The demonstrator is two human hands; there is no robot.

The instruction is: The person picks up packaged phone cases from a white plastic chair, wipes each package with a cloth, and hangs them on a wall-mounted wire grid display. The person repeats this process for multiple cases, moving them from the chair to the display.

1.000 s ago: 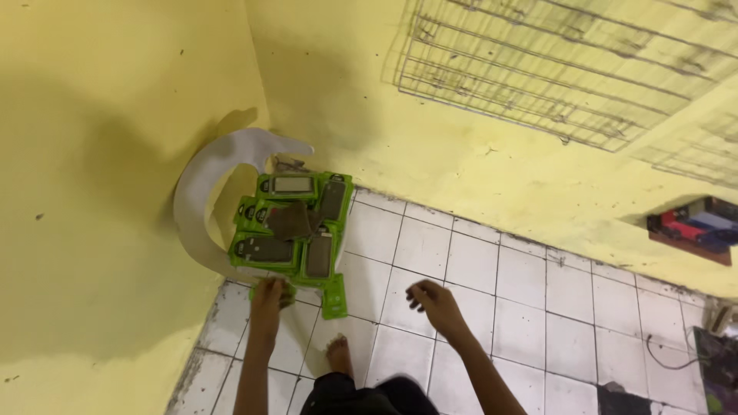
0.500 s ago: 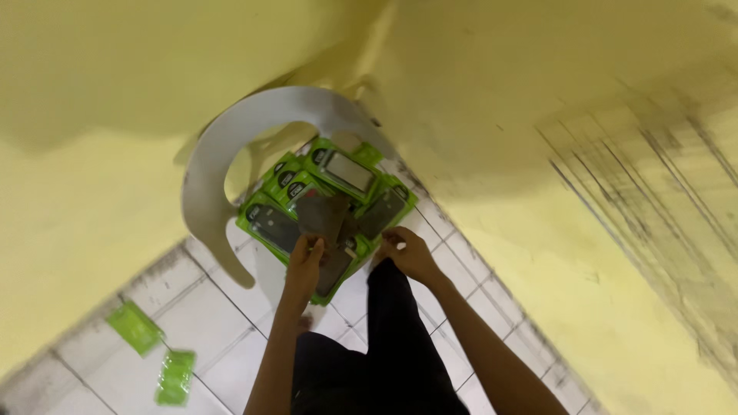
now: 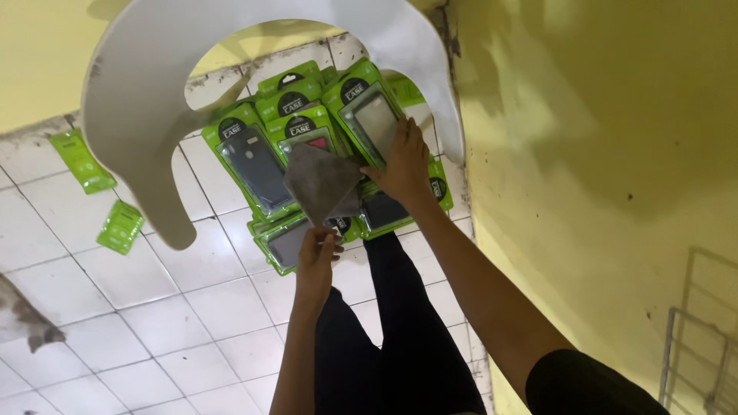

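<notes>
Left hand [image 3: 317, 257] pinches a grey cloth [image 3: 319, 183] by its lower corner, fingers closed on it; the cloth stands up limp and soft-looking over the pile. Right hand [image 3: 405, 165] lies flat and spread open on a green phone-case pack [image 3: 367, 115], gripping nothing. The packs, glossy rigid blisters with long axes running away from the person, are fanned out on the white tiled floor [image 3: 177, 307] under a white curved plastic seat [image 3: 131, 115]. Right hand is nearer that top pack; the cloth sits just left of it.
</notes>
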